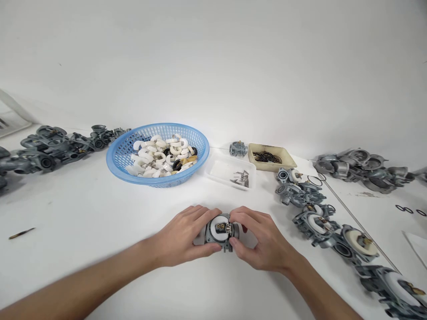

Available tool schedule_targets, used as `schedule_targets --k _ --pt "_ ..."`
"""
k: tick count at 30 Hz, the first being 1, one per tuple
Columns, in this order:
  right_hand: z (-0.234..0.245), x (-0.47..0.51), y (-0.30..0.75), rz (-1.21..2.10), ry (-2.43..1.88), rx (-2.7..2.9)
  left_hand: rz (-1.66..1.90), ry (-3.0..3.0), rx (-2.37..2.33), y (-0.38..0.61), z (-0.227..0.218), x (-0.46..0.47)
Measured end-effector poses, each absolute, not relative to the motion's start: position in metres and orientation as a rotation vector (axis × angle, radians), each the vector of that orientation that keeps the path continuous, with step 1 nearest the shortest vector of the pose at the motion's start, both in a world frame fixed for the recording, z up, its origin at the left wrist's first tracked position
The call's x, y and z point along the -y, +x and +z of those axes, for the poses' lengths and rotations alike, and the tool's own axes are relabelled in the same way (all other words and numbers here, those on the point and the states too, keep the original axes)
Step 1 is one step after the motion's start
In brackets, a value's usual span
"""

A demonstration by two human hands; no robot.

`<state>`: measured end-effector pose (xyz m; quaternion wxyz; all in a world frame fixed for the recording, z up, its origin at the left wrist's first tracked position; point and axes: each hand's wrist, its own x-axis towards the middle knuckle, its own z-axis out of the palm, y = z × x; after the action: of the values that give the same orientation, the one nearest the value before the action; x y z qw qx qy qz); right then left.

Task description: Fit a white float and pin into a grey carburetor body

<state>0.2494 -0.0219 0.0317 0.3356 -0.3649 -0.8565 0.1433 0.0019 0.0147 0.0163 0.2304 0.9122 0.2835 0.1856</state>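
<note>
A grey metal carburetor body [220, 232] with a white float on top rests on the white table between both hands. My left hand [183, 235] wraps its left side, thumb underneath and fingers over the top. My right hand [260, 242] grips its right side, with fingertips pinching at the small metal hinge part beside the float.
A blue basket [115, 155] of white and black floats stands behind. A clear tray [220, 171] of small pins and a beige tray [283, 155] of black O-rings sit right of it. Carburetor bodies lie in a row at right [316, 220] and heaped at far left [50, 146].
</note>
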Motion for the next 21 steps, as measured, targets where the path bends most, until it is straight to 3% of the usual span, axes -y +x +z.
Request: schedule_targets --k 21 --pt "0.0300 0.0226 0.2488 0.364 -0.974 2.232 0.469 2.500 -0.775 0.0012 0.0168 -0.0147"
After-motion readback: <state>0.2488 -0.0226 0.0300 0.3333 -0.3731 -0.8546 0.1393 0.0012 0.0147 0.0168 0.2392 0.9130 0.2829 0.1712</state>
